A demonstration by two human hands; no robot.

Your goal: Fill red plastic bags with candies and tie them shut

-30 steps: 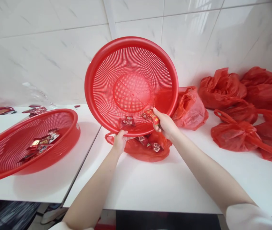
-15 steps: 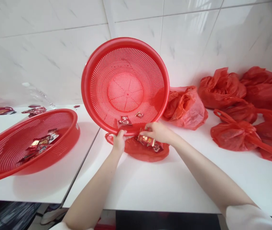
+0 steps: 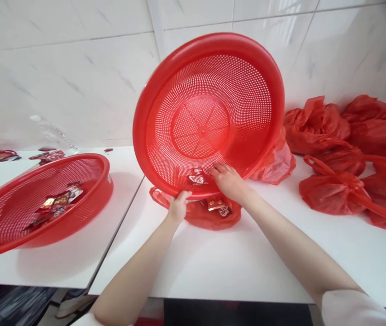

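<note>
Left hand (image 3: 178, 206) grips the lower rim of a tilted round red perforated plastic basket (image 3: 209, 113) | right hand (image 3: 228, 181), fingers spread open, reaches inside toward a small red wrapped candy (image 3: 197, 178) | open red plastic bag (image 3: 199, 213) underneath, on white table (image 3: 247, 262)

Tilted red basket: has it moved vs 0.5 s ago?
Yes. The tilted basket has shifted right and up against the wall tiles; its rim now overlaps the nearest red bag. The left hand holds its lower rim.

The tilted basket (image 3: 209, 113) has swung up and rightward; the right hand (image 3: 228, 181) now reaches inside it.
</note>
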